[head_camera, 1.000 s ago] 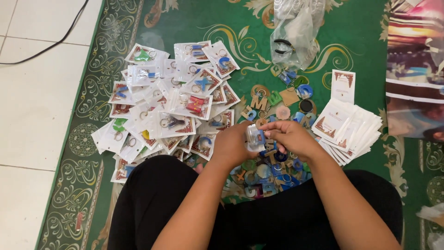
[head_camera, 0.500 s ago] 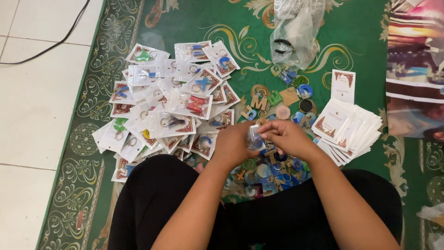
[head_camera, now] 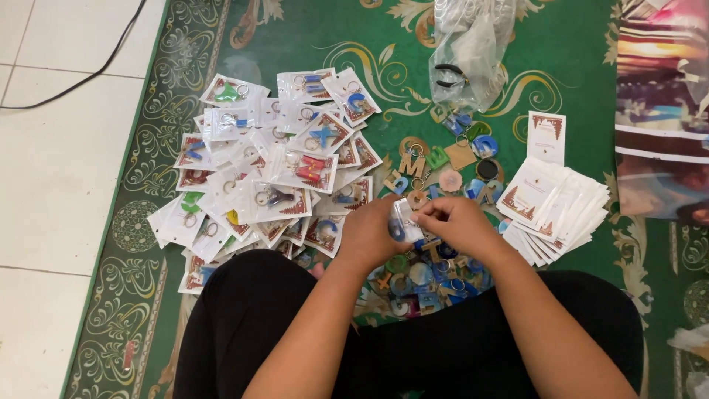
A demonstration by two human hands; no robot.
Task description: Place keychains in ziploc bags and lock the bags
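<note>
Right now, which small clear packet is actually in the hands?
The small clear packet pinched between the left hand and right hand; every other filled packet lies heaped on the green patterned rug.

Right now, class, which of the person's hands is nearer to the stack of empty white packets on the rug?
Right. The right hand sits just beside the stack of white packets, to its left. The left hand is farther away, beyond the right hand, next to the pile of filled packets.

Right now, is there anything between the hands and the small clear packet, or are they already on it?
Nothing visible stands between them. The left hand and the right hand both touch the small clear packet, holding it between them above the loose letter keychains. The pile of filled packets lies off to the left.
</note>
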